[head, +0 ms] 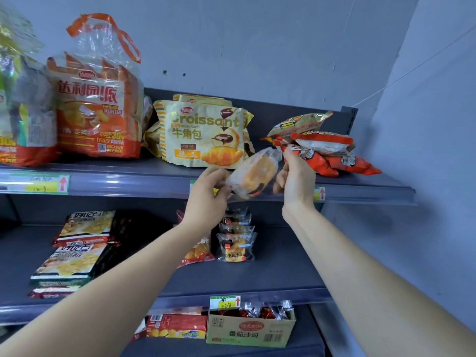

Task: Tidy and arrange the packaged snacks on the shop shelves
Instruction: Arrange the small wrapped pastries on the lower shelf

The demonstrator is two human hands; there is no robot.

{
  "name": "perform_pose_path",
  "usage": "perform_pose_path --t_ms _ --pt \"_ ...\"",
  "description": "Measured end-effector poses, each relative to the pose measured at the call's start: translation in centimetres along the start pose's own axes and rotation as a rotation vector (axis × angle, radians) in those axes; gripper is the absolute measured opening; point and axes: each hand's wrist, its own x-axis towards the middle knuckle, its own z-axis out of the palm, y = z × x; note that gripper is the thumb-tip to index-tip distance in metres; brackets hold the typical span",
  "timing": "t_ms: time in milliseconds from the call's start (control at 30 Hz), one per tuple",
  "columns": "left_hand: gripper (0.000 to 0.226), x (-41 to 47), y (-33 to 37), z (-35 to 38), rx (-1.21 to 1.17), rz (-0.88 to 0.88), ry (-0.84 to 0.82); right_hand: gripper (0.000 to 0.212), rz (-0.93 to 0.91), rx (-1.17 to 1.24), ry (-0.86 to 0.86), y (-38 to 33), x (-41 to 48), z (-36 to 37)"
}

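Held up in front of the top shelf [128,180], between both hands: a small bun packet [251,173] in clear film, tilted, touching no shelf. Pinched at its lower-left end by the left grip [206,199], with fingers and thumb curled round the film. Pinched at the upper-right sealed end by the right grip [296,173], with fingertips closed on the crimp. Just behind it, a yellow croissant bag [203,132] standing upright. To the right, a loose heap of orange-red packets [327,153] lying flat and crooked. Likely very light and soft to handle, being bread in puffed film, and easy to squash. Smooth, crackly wrap too, so prone to sliding out of a loose pinch. Best taken by the sealed end flaps or cradled lightly under the flat side, never squeezed across the middle. Probably belongs with the similar small bun packets [235,243] stacked on the middle shelf [270,269] below, though hard to say for certain. Worth setting down flat, label outward, without pressing on the neighbours.
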Motion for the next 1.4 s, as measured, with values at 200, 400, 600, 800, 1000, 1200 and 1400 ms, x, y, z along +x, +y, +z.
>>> perform_pose_path --t_ms 200,400,600,800,1000,1200,1400 --pt "0.022 -0.6 -1.7 -0.4 -0.241 -0.325 -0.046 0.023 0.084 -0.142 -0.196 3.2 0.2 -1.0" --pt "0.013 -1.9 -4.2 0.6 -0.244 -0.414 -0.096 0.010 -0.055 -0.331 -0.317 5.8 -0.4 -2.2" --pt "0.020 -3.1 -5.7 2.0 -0.176 -0.432 -0.058 0.029 -0.286 -0.458 -0.188 8.7 -0.6 -2.7" --pt "0.019 -4.4 -9.5 4.5 -0.104 -0.601 -0.154 0.032 -0.399 -0.673 -0.179 13.7 -1.1 -4.3" --pt "0.022 -5.6 -13.0 7.8 0.005 -0.667 -0.295 0.040 -0.094 -0.805 -0.178 19.5 0.1 -5.7" --pt "0.038 -6.9 -18.0 10.4 0.098 -0.759 -0.294 0.034 0.086 -0.808 -0.227 25.5 1.6 -5.8" --pt "0.038 -6.4 -22.2 12.7 0.095 -0.843 -0.256 0.029 0.221 -0.777 -0.217 31.0 3.2 -5.5"
